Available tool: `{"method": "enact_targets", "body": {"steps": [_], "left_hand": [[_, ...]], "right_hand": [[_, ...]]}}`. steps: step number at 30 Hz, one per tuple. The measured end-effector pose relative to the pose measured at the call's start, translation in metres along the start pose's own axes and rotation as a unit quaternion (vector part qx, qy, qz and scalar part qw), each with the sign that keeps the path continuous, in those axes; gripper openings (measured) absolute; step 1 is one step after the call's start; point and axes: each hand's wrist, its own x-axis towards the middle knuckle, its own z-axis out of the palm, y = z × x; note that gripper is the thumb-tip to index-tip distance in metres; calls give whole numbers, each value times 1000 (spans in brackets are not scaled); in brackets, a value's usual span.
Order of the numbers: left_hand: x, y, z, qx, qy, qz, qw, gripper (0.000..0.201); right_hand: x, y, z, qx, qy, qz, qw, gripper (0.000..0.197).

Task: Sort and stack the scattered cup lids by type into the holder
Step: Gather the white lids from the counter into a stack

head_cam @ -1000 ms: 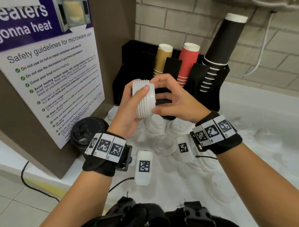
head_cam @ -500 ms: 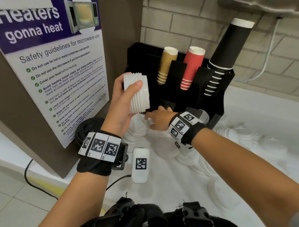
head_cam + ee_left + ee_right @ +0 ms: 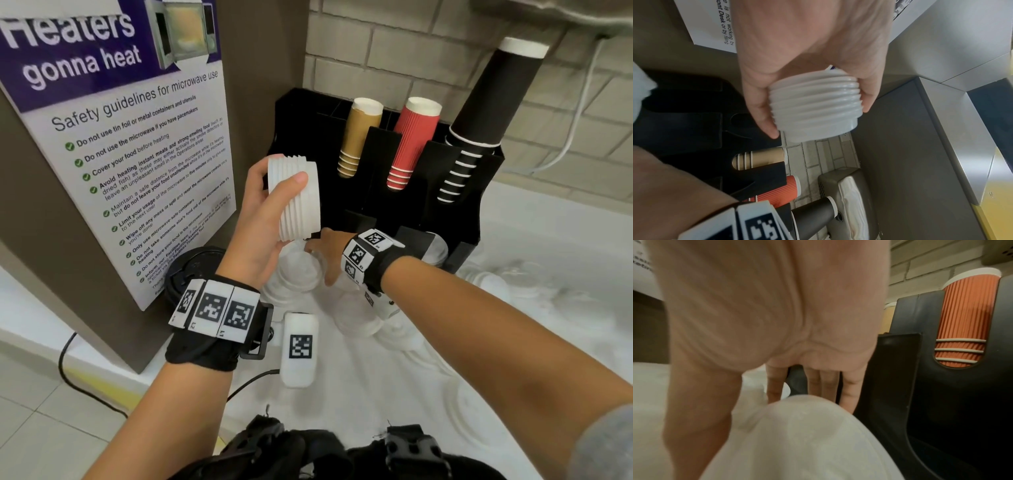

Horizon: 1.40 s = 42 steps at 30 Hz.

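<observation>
The holder (image 3: 383, 144) sits just beyond both hands at the back of the bench (image 3: 548, 240). Left hand (image 3: 260, 219) is up at chest height, fingers and thumb wrapped round a stack (image 3: 296, 198) of white lids lying on its side, long axis pointing roughly at the holder. Right hand (image 3: 325, 253) is lower and nearer the loose lids (image 3: 298, 270), fingers pointing down among them; can't tell if it's got one yet.
</observation>
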Motion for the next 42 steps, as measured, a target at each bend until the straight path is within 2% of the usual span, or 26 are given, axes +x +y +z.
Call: {"method": "enact_targets", "body": {"steps": [4, 6, 9, 14, 18, 21, 24, 28, 36, 42], "left_hand": [[-1, 1, -1, 2, -2, 1, 1000, 46], [-2, 3, 0, -1, -1, 3, 1000, 46], [-4, 7, -2, -6, 11, 10, 1000, 47], [-5, 16, -5, -6, 31, 32, 999, 50], [-6, 17, -7, -6, 36, 31, 999, 49], [-8, 10, -4, -9, 24, 7, 1000, 51], [-11, -2, 2, -4, 3, -32, 999, 54], [-14, -15, 10, 9, -6, -61, 998, 56], [-17, -24, 16, 35, -43, -84, 995, 59], [-20, -28, 18, 30, -41, -74, 996, 56]], "right_hand": [[3, -2, 3, 3, 9, -9, 1000, 85], [0, 0, 3, 23, 35, -2, 999, 85], [-10, 5, 0, 83, 140, -17, 986, 88], [-36, 15, -12, 186, 288, -31, 939, 91], [-63, 22, -15, 304, 345, -55, 886, 80], [-85, 26, -16, 444, 368, -77, 814, 65], [-110, 20, -10, 574, 350, -81, 735, 50], [-135, 4, 3, 638, 341, -111, 681, 41], [-150, -8, 8, 653, 343, -154, 658, 52], [-153, -11, 12, 640, 351, -148, 668, 53]]}}
